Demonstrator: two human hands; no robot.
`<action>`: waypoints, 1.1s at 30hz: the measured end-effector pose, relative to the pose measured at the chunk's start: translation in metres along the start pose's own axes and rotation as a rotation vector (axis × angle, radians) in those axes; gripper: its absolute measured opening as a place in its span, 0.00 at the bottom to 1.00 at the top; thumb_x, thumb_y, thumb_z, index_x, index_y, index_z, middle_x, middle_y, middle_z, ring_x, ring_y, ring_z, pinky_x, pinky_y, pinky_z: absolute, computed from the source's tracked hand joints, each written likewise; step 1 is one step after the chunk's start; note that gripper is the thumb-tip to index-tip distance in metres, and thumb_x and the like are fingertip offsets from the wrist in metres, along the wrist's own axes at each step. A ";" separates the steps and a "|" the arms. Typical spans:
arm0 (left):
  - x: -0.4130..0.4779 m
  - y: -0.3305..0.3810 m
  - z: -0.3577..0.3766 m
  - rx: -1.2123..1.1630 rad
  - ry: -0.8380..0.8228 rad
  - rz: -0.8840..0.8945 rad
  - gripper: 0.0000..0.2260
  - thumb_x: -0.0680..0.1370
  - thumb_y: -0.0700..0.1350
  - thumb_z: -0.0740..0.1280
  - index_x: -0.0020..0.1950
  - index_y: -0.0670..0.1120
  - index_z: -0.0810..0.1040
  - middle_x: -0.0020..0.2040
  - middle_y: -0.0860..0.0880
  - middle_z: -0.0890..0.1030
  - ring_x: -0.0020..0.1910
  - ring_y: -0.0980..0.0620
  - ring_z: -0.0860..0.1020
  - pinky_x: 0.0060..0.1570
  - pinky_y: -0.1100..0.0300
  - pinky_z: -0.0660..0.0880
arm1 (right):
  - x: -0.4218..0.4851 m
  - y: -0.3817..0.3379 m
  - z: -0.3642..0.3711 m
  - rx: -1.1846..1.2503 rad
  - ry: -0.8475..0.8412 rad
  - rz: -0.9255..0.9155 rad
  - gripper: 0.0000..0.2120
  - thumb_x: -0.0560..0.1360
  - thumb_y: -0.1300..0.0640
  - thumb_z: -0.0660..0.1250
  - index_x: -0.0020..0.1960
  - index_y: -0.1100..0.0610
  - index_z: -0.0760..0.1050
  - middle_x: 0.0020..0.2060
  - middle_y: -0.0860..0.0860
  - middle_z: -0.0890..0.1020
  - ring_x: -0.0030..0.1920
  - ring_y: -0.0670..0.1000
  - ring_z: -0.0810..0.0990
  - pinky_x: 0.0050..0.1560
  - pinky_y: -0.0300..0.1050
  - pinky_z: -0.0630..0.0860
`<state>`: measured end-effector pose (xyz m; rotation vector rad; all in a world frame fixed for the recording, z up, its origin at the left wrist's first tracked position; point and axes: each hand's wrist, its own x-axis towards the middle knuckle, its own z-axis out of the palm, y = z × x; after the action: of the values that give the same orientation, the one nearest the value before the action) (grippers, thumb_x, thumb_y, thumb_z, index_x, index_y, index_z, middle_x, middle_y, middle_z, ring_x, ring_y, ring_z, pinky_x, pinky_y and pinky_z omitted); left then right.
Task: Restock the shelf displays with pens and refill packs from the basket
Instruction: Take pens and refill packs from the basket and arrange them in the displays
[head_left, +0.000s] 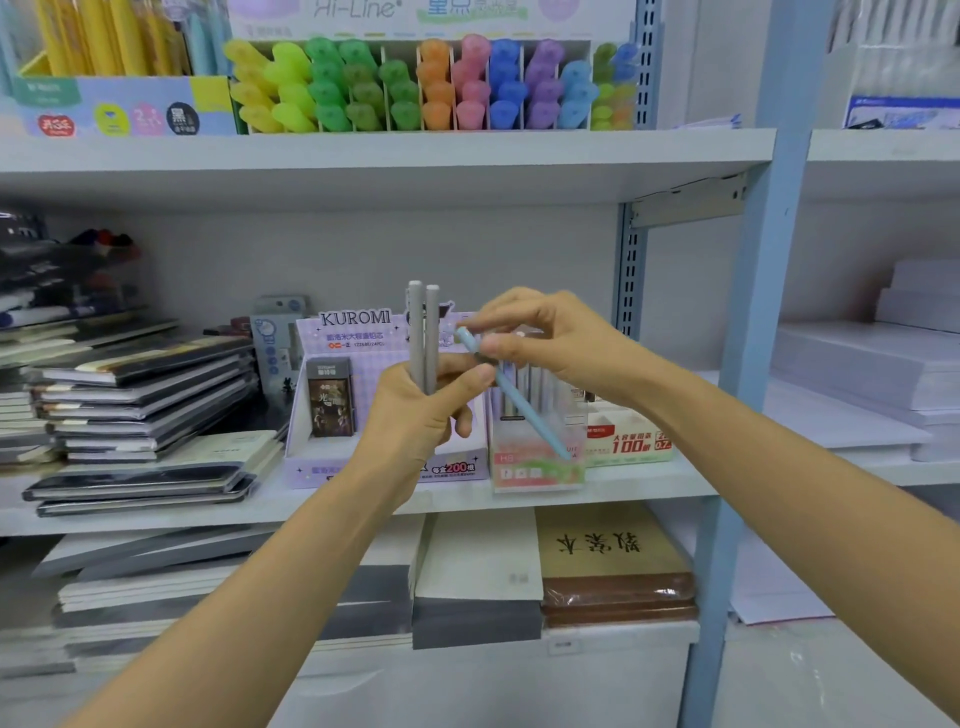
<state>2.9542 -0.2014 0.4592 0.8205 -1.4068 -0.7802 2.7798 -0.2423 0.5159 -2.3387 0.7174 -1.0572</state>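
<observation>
My left hand (415, 410) is closed around two grey pens (423, 332) that stand upright in front of the purple Kuromi display box (358, 343). My right hand (540, 338) pinches the top end of a light blue pen (524, 410), which slants down to the right. Its lower tip points at a clear pen holder (535, 462) on the middle shelf (363, 504), just right of the Kuromi box. The basket is not in view.
Stacked notebooks (140, 395) fill the middle shelf's left side. A white refill box (631, 441) stands right of the clear holder. Coloured highlighters (431, 88) line the upper shelf. Paper pads (478, 571) lie on the lower shelf. A blue upright post (748, 364) stands at right.
</observation>
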 end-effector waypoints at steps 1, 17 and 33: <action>0.000 0.001 0.003 0.015 -0.014 0.000 0.03 0.76 0.44 0.71 0.42 0.49 0.83 0.24 0.55 0.77 0.19 0.59 0.67 0.20 0.69 0.61 | 0.002 -0.001 0.000 -0.035 -0.024 0.008 0.10 0.76 0.54 0.69 0.57 0.53 0.82 0.51 0.44 0.80 0.52 0.43 0.79 0.56 0.42 0.77; 0.005 -0.007 -0.004 -0.079 -0.078 -0.239 0.10 0.84 0.46 0.57 0.49 0.45 0.74 0.32 0.50 0.76 0.26 0.55 0.71 0.22 0.65 0.66 | 0.007 0.068 -0.027 -0.268 0.405 0.109 0.03 0.79 0.57 0.64 0.49 0.52 0.69 0.39 0.48 0.84 0.37 0.40 0.83 0.41 0.37 0.79; 0.003 -0.020 -0.010 -0.047 -0.113 -0.165 0.11 0.82 0.50 0.61 0.57 0.48 0.80 0.34 0.52 0.76 0.26 0.54 0.72 0.24 0.65 0.67 | 0.013 0.090 -0.030 -0.434 0.371 0.172 0.06 0.78 0.54 0.67 0.52 0.53 0.71 0.37 0.43 0.81 0.40 0.44 0.80 0.40 0.32 0.71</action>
<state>2.9644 -0.2141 0.4442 0.8754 -1.4273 -0.9961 2.7399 -0.3244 0.4862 -2.3858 1.3822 -1.3843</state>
